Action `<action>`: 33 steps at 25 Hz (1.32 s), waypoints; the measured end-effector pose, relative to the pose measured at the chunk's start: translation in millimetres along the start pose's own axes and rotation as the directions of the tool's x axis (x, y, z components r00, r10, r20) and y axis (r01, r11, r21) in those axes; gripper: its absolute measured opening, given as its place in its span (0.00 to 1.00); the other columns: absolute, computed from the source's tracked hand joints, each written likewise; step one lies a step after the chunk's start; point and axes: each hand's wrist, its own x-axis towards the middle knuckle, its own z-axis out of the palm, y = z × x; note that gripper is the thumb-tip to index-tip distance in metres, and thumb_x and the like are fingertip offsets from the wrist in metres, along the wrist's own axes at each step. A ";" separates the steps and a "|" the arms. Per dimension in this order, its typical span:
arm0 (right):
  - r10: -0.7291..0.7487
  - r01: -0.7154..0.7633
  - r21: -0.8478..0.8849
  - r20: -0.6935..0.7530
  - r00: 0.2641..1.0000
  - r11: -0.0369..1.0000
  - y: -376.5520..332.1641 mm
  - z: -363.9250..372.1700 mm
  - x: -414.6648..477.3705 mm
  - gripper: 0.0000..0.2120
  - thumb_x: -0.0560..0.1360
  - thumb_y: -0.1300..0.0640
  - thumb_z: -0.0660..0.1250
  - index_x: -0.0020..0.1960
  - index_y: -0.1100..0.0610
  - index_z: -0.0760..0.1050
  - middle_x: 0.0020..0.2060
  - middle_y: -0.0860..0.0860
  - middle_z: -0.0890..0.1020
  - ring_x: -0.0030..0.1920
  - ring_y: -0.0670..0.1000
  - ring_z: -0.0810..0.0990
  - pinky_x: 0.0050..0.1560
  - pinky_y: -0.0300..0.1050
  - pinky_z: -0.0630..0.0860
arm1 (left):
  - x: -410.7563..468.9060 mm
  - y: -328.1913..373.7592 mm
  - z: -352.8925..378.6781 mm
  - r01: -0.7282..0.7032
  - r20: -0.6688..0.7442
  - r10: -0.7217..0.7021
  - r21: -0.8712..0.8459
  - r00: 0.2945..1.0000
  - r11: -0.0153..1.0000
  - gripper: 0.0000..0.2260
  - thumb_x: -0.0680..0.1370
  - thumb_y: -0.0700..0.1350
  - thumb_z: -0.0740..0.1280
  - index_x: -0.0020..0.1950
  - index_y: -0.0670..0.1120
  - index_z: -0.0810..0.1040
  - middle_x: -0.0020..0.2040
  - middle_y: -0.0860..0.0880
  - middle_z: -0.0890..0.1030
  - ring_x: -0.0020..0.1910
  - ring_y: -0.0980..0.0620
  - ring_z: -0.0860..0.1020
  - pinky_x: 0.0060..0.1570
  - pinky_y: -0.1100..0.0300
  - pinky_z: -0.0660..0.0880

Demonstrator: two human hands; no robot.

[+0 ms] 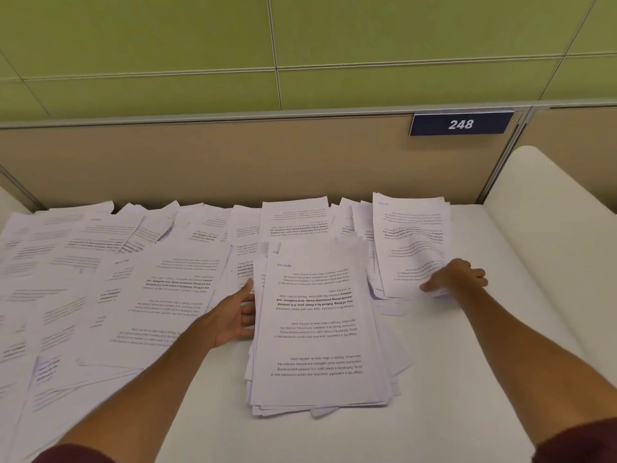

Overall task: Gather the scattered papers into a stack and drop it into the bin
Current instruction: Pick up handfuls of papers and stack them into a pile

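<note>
Near the middle of the white desk (467, 379), towards its front edge, lies a rough stack of printed sheets (320, 329), its corners fanned and uneven, the top page carrying upside-down paragraphs and a small blue stamp; the left hand (233, 315) rests flat beside it, palm turned to the stack's left edge, fingers spread and touching the paper's side, gripping nothing. Further back and to the right sits a smaller pile (410, 242), its top sheet buckled into soft ripples; the right hand (457, 275) presses on that pile's near right corner, fingers together and curled over the edge, thumb on top, though whether it actually pinches the sheets cannot be told. Across the left half of the desk and along the back edge, loose papers (83, 279) overlap in a thin, flat, slanted scatter. Behind the desk stands a beige partition panel (233, 162) with a dark blue plate reading 248 (460, 124); above it, a green panelled wall (167, 45). Dark red sleeves (577, 442) show at both forearms.
</note>
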 end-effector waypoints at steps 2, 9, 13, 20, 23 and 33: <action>-0.008 0.007 0.044 0.019 1.000 0.999 -8.2 2.4 -2.9 0.55 0.61 0.45 0.81 0.74 0.62 0.51 0.71 0.59 0.64 0.71 0.59 0.64 0.66 0.52 0.68 | -1.9 -3.5 2.1 -0.020 -0.010 0.020 0.013 1.000 1.000 0.20 0.76 0.59 0.65 0.59 0.45 0.79 0.52 0.43 0.85 0.50 0.44 0.83 0.44 0.50 0.80; -0.039 -0.035 0.548 0.124 0.992 0.836 3.1 7.8 -3.9 0.45 0.59 0.63 0.83 0.69 0.65 0.63 0.65 0.61 0.73 0.65 0.64 0.74 0.62 0.58 0.75 | -15.8 -14.3 10.3 -0.051 -0.004 0.052 0.121 0.999 0.991 0.16 0.77 0.37 0.67 0.64 0.47 0.74 0.58 0.45 0.82 0.55 0.43 0.81 0.43 0.50 0.81; -0.136 -0.141 0.797 0.269 0.954 0.588 17.4 6.3 -17.7 0.26 0.61 0.65 0.77 0.58 0.63 0.78 0.41 0.56 0.81 0.38 0.57 0.80 0.35 0.47 0.81 | -22.2 -19.1 16.7 -0.057 -0.074 0.066 0.119 0.995 0.991 0.19 0.75 0.30 0.67 0.63 0.44 0.74 0.60 0.41 0.80 0.55 0.39 0.80 0.49 0.43 0.80; -0.081 -0.127 0.830 0.202 0.976 0.543 15.6 3.2 -37.6 0.22 0.68 0.72 0.73 0.61 0.65 0.74 0.55 0.62 0.77 0.56 0.62 0.78 0.45 0.57 0.81 | -43.5 -30.7 -1.4 -0.031 -0.099 0.040 0.089 0.994 0.996 0.18 0.75 0.30 0.66 0.63 0.43 0.73 0.55 0.40 0.82 0.50 0.40 0.81 0.43 0.47 0.81; -0.079 0.011 0.842 0.038 0.996 0.540 30.4 -7.6 -42.6 0.12 0.70 0.69 0.72 0.53 0.65 0.77 0.51 0.62 0.81 0.47 0.61 0.80 0.40 0.53 0.82 | -46.8 -34.9 -8.6 -0.035 -0.083 0.041 0.066 0.996 0.997 0.16 0.76 0.34 0.67 0.64 0.41 0.73 0.54 0.40 0.83 0.52 0.40 0.82 0.45 0.47 0.81; -0.643 0.023 0.968 0.149 0.751 0.251 26.2 -5.8 -82.8 0.22 0.73 0.68 0.69 0.66 0.61 0.74 0.60 0.58 0.80 0.53 0.57 0.81 0.45 0.49 0.83 | -49.9 -30.5 -11.2 -0.031 -0.010 0.029 -0.199 1.000 0.979 0.37 0.74 0.72 0.50 0.64 0.41 0.73 0.62 0.37 0.78 0.58 0.38 0.79 0.49 0.44 0.79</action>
